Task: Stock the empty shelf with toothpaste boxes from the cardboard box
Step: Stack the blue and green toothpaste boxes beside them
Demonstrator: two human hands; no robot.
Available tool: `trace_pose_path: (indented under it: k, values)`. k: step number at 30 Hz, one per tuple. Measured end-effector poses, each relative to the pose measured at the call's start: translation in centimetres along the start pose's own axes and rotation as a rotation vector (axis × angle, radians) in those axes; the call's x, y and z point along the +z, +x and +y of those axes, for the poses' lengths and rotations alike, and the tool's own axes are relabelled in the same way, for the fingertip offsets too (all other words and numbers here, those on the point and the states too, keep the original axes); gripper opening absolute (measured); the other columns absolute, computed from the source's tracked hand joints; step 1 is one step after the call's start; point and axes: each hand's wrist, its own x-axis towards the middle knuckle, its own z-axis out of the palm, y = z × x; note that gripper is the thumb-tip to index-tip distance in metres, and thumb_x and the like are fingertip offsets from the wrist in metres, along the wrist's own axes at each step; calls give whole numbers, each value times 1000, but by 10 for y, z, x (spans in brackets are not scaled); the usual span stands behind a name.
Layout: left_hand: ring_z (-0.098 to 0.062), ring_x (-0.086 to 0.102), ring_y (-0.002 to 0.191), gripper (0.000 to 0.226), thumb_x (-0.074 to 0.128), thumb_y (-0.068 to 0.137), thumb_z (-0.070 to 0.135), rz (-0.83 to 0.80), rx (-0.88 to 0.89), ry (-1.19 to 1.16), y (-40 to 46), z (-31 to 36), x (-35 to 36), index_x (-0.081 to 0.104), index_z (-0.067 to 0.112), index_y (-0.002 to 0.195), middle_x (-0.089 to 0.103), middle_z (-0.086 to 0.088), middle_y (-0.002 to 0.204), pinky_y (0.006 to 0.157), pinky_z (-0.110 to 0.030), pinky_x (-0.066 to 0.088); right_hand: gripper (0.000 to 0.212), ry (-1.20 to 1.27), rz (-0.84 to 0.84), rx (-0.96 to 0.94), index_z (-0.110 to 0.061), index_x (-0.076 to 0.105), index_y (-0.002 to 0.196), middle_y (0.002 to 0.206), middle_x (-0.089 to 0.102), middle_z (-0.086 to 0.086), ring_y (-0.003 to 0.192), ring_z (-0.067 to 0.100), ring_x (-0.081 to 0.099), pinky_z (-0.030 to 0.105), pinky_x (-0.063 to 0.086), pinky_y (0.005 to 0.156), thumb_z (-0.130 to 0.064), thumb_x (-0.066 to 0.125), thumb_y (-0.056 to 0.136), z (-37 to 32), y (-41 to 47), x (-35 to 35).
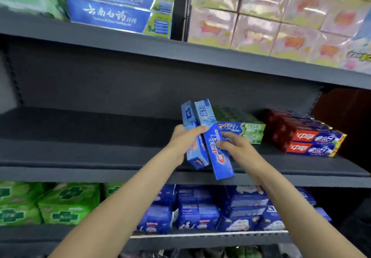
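Two blue toothpaste boxes stand nearly upright in front of the dark middle shelf. My left hand grips them from the left, fingers curled over their fronts. My right hand holds the right-hand blue Crest box at its right edge. On the shelf behind lie green Crest boxes and a stack of red-and-blue toothpaste boxes. The left part of this shelf is bare. The cardboard box is out of view.
Blue-and-green toothpaste boxes and pink wrapped packs fill the shelf above. Below, green packs sit at left and blue packs at centre. The middle shelf's front edge runs just under my hands.
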Motion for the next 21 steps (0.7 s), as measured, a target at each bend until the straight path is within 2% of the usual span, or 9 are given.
trace_pose_path:
  k: [4, 7, 9, 12, 14, 16, 18, 20, 21]
  values:
    - [-19, 66, 67, 20, 73, 80, 12, -107, 15, 135, 21, 4, 15, 63, 11, 97, 69, -12, 89, 62, -27, 55, 19, 275, 106, 21, -5, 49, 108, 88, 67, 10, 69, 16, 67, 30, 55, 68, 0, 54, 90, 16, 26, -22]
    - [-10, 66, 69, 28, 78, 75, 13, -149, 66, 341, 31, 7, 26, 58, 24, 93, 69, 2, 86, 56, -19, 54, 20, 423, 75, -63, -6, 51, 95, 87, 69, 11, 78, 21, 69, 29, 59, 67, 12, 51, 87, 24, 36, -36]
    - [-8, 66, 81, 38, 81, 72, 14, -159, 114, 461, 38, 8, 35, 56, 26, 98, 66, 7, 93, 67, -20, 54, 24, 451, 53, -79, -7, 51, 98, 91, 70, 11, 82, 21, 70, 33, 59, 71, 13, 54, 85, 32, 42, -45]
    - [-14, 63, 100, 59, 85, 65, 19, -156, 163, 687, 50, 7, 50, 51, 21, 114, 64, 3, 112, 89, -33, 53, 61, 411, 111, -56, -17, 36, 122, 109, 64, 14, 96, 28, 66, 46, 54, 88, 12, 66, 78, 45, 53, -61]
    - [-15, 61, 105, 71, 85, 64, 23, -150, 181, 819, 54, 11, 57, 46, 20, 123, 61, 2, 120, 93, -33, 50, 103, 244, 235, -128, -27, 14, 142, 121, 59, 11, 106, 24, 63, 31, 55, 89, 10, 76, 68, 52, 61, -76]
    - [-18, 52, 120, 86, 83, 67, 27, -153, 219, 1012, 58, 14, 62, 36, 18, 139, 51, -1, 135, 98, -29, 44, 128, 34, 390, -211, -26, -4, 148, 136, 41, 8, 113, 15, 53, 19, 49, 91, 6, 83, 60, 53, 70, -96]
    - [-19, 41, 132, 96, 81, 71, 29, -167, 222, 1131, 61, 15, 65, 25, 16, 148, 39, -2, 147, 103, -26, 36, 121, -186, 381, -208, -25, 9, 149, 131, 34, 5, 112, 8, 40, 18, 38, 95, -5, 87, 58, 52, 76, -115]
    - [-18, 41, 132, 96, 81, 71, 29, -189, 205, 1165, 64, 15, 68, 25, 16, 148, 38, -1, 148, 98, -23, 36, 87, -303, 206, -159, -23, 39, 134, 121, 47, 2, 108, 11, 46, 16, 40, 88, -13, 86, 62, 51, 86, -132]
    - [-18, 44, 129, 93, 81, 70, 29, -193, 204, 1177, 67, 15, 70, 28, 17, 146, 41, 0, 146, 94, -22, 37, 74, -328, 149, -144, -22, 45, 125, 115, 55, 1, 106, 14, 53, 18, 45, 88, -14, 86, 63, 52, 91, -139]
